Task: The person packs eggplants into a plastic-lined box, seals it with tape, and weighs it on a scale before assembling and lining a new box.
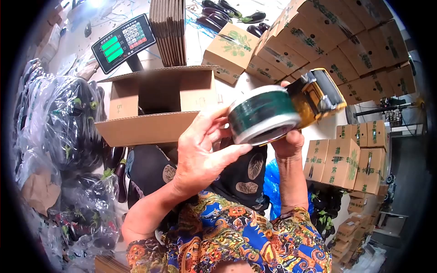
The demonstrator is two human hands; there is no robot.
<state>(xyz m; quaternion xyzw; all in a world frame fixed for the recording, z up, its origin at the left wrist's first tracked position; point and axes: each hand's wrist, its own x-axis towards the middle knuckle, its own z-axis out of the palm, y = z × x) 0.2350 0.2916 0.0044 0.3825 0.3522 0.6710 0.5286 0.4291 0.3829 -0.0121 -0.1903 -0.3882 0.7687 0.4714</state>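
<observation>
My left hand (198, 152) grips the near edge of a large roll of dark green tape (264, 109), thumb at its lower rim and fingers at its side. The roll sits in or against a yellow tape dispenser (314, 95); how it is seated is partly hidden. My right hand (289, 143) holds the dispenser from behind and below, with its thumb and a fingertip showing. Just beyond my left hand stands an open cardboard box (145, 132), flaps raised and its inside dark.
A scale display (123, 43) with lit green readouts rises behind the box, beside flattened cartons (167, 32). Printed cartons (314, 36) are stacked at right. Loose eggplants (218, 16) lie at the back; plastic-bagged eggplants (77, 123) crowd the left side.
</observation>
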